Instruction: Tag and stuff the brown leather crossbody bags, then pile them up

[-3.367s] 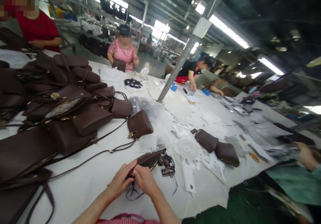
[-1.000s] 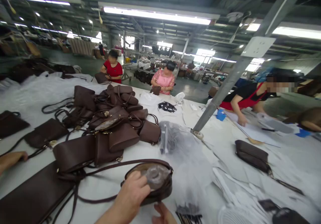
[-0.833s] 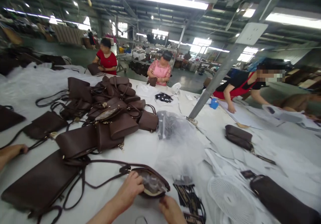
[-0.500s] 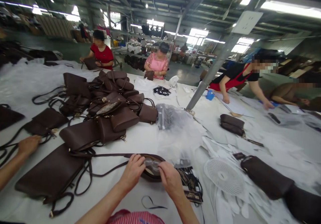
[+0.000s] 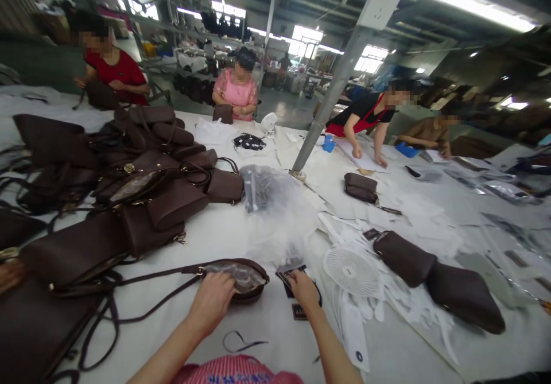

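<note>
A dark brown handbag [image 5: 253, 295] lies at the front of the table, its zip opening gaping and clear plastic visible inside. My left hand [image 5: 215, 298] is closed on the bag's near rim. Its long strap [image 5: 150, 272] runs off to the left. To the right of the bag, my right hand [image 5: 305, 289] has its fingers closed at a small pile of black hang tags [image 5: 300, 310] with gold lettering, seemingly pinching one; the fingertips partly cover it. A thin black cord loop [image 5: 241, 344] lies near my striped apron.
Brown bags [image 5: 172, 200] are heaped on the left, with another person's hand [image 5: 11, 272] at the edge. A plastic bag [image 5: 275, 200], white fan [image 5: 350, 269] and metal post [image 5: 321, 108] stand ahead and right; more bags [image 5: 404, 258] lie right. Co-workers stand across the table.
My right hand has left the bag's rim and moved right onto the black tags. My left hand stays on the bag. The view has swung to the right.
</note>
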### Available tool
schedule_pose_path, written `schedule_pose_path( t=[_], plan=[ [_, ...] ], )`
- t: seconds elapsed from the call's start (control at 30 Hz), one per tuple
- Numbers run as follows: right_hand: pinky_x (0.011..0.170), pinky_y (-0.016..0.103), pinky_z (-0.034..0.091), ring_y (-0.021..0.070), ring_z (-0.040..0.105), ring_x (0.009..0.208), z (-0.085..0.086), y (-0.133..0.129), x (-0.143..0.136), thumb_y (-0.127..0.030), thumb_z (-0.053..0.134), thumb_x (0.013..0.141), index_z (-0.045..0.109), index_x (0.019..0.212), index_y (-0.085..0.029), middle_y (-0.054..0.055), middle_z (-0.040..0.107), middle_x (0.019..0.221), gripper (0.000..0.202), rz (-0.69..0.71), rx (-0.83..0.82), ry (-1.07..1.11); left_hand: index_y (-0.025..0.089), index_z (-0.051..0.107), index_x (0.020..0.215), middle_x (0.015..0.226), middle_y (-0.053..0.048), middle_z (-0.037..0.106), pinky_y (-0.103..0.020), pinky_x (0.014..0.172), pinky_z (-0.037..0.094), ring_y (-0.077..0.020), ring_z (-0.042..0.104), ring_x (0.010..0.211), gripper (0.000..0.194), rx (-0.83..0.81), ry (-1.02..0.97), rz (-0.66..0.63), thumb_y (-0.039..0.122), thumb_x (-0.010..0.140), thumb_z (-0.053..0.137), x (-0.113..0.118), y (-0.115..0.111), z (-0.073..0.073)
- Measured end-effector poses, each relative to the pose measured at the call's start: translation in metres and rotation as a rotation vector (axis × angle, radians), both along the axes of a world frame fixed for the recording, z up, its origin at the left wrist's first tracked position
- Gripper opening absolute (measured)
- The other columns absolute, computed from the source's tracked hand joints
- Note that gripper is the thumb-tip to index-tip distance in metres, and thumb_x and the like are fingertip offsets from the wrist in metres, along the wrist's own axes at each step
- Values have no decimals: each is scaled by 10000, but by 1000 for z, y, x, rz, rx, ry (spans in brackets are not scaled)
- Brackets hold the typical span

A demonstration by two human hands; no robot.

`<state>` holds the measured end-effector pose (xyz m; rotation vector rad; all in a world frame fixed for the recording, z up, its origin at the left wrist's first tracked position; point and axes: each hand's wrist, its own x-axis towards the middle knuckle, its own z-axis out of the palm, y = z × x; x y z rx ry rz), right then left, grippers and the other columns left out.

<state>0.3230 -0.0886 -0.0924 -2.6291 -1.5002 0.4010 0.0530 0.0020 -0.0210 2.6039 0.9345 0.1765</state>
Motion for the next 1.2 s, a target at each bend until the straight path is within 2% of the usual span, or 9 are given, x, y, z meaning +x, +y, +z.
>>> schedule_pose_path(
  t=[0.1, 0.2, 0.37, 0.77, 0.83, 0.97, 1.03, 1.13, 1.2],
  plan=[
    [757, 319, 460, 281, 622, 954, -32, -11, 12, -122, 627, 728, 651, 1047, -143, 147, 668, 1034, 322, 26, -59, -34, 166, 635, 869, 953, -79, 662, -380, 802, 438, -225, 585, 872, 213, -36, -76, -59, 131, 902, 427, 2, 3, 0],
    [817, 330, 448, 281, 603, 1001, -52, -17, 18, -120, 610, 753, 628, 1108, -152, 145, 660, 1055, 358, 142, -93, -80, 172, 626, 966, 1077, -90, 647, -358, 836, 454, -218, 583, 952, 225, -64, -215, -88, 124, 900, 416, -5, 1, 5],
    [886, 318, 439, 255, 607, 1055, -49, -27, 42, -162, 572, 805, 600, 1178, -151, 130, 658, 1130, 374, 260, -91, -20, 188, 611, 1023, 1071, -84, 646, -292, 862, 469, -178, 592, 983, 259, -173, -381, 9, 127, 926, 379, -21, -8, 24],
    [719, 325, 496, 268, 690, 858, 10, -40, 28, -195, 631, 728, 671, 1025, -227, 92, 739, 921, 302, 54, 116, 33, 213, 615, 926, 914, -37, 662, -233, 784, 478, -151, 607, 853, 220, -269, -492, -152, 132, 903, 411, -13, -29, 35],
    [741, 358, 510, 277, 690, 862, 25, -42, 22, -266, 645, 726, 664, 1044, -204, 93, 740, 905, 324, -35, 229, 230, 209, 621, 932, 952, -43, 663, -241, 807, 479, -154, 608, 883, 214, -300, -521, -117, 151, 908, 416, -19, -30, 37],
    [707, 378, 547, 272, 685, 909, 73, -43, -10, -448, 666, 737, 561, 1208, -174, 96, 723, 986, 555, -282, 435, 981, 202, 643, 980, 1117, -70, 645, -313, 942, 444, -188, 580, 1050, 184, -493, -584, 27, 179, 869, 497, -28, -32, 43],
    [678, 344, 553, 264, 668, 967, 98, -38, -34, -469, 692, 734, 558, 1206, -207, 93, 693, 1094, 556, -331, 491, 1269, 213, 610, 1126, 1306, -94, 548, -379, 1019, 387, -230, 490, 1202, 313, -614, -617, 70, 193, 815, 577, -26, -33, 46],
    [650, 308, 549, 256, 663, 971, 126, -30, -73, -446, 736, 715, 578, 1185, -226, 95, 678, 1133, 542, -326, 535, 1452, 238, 443, 1348, 1418, -119, 427, -411, 1020, 370, -264, 407, 1270, 708, -803, -691, 24, 215, 693, 709, -15, -37, 51],
    [662, 315, 553, 254, 667, 952, 134, -25, -92, -436, 745, 712, 563, 1218, -226, 101, 679, 1129, 578, -297, 560, 1462, 229, 391, 1379, 1179, -98, 594, -351, 862, 466, -216, 560, 1042, 751, -1012, -729, -5, 206, 688, 685, -8, -41, 51]
  ],
)
